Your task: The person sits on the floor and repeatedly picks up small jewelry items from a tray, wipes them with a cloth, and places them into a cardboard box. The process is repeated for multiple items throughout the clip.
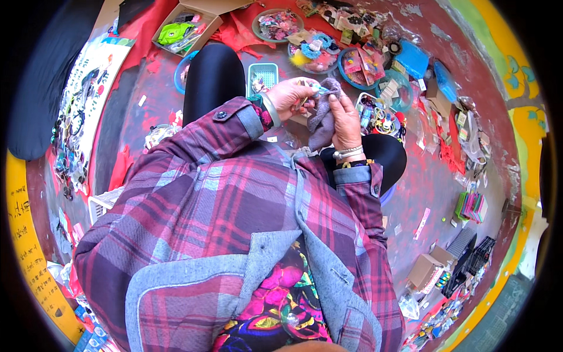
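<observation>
A bunched, greyish-purple piece of soft fabric [321, 124] hangs between my hands, above my lap. My right hand [346, 124] is closed on it, thumb and finger pinching its upper end. On the other side, my left hand [288, 98] pinches a small light-blue piece [320, 89] against the top of the fabric. Some thin, brownish bits show under the left fingers, too small to make out. Both wrists carry bracelets. Below and beyond the hands lies a teal basket [262, 74] with small items inside.
Round trays of hair accessories [278, 26] stand ahead. A white basket of hair ties [380, 120] sits right of my hands. An open cardboard box [202, 29] is at far left, and a white sheet with dark pieces [88, 111] lies left. Colourful packs [471, 207] stand at right.
</observation>
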`<state>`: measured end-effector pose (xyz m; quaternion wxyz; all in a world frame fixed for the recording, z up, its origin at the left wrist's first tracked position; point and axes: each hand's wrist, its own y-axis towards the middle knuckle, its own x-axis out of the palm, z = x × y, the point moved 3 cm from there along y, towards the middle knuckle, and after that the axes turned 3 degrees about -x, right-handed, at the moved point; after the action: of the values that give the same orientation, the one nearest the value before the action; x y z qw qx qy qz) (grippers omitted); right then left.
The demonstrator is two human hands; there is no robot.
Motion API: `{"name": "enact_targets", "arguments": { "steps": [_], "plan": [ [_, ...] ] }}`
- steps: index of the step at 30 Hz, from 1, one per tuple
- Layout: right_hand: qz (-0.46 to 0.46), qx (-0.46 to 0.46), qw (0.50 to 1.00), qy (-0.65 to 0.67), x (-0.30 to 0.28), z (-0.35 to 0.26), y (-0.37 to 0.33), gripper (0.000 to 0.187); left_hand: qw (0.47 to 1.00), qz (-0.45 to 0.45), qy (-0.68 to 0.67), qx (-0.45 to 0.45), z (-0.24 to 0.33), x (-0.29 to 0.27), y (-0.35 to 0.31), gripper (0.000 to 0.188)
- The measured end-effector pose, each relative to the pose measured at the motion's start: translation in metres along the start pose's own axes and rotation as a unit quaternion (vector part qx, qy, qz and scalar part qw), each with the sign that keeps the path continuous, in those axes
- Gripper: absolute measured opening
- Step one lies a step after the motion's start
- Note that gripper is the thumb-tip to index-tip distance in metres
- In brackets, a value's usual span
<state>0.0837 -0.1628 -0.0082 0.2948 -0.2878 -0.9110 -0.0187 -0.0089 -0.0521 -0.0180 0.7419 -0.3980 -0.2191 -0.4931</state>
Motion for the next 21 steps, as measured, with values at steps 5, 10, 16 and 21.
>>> {"name": "enact_targets", "arguments": {
  "steps": [5, 10, 16, 21],
  "plan": [
    [0.049, -0.088, 0.986, -0.133, -0.018, 0.001, 0.002, 0.023, 0.995, -0.048, 0.079, -0.027, -0.013, 0.003, 0.009, 0.016],
    [0.067, -0.073, 0.984, -0.145, -0.023, -0.001, -0.001, 0.013, 0.995, -0.003, 0.093, -0.046, -0.014, 0.002, 0.009, 0.016],
    [0.045, -0.058, 0.99, -0.122, -0.023, 0.001, 0.001, 0.015, 0.994, -0.007, 0.107, -0.037, -0.009, -0.001, 0.007, 0.016],
    [0.024, -0.14, 0.965, -0.219, -0.014, -0.006, 0.001, 0.024, 0.991, -0.003, 0.131, -0.039, -0.004, -0.004, 0.006, 0.014]
  ]
}}
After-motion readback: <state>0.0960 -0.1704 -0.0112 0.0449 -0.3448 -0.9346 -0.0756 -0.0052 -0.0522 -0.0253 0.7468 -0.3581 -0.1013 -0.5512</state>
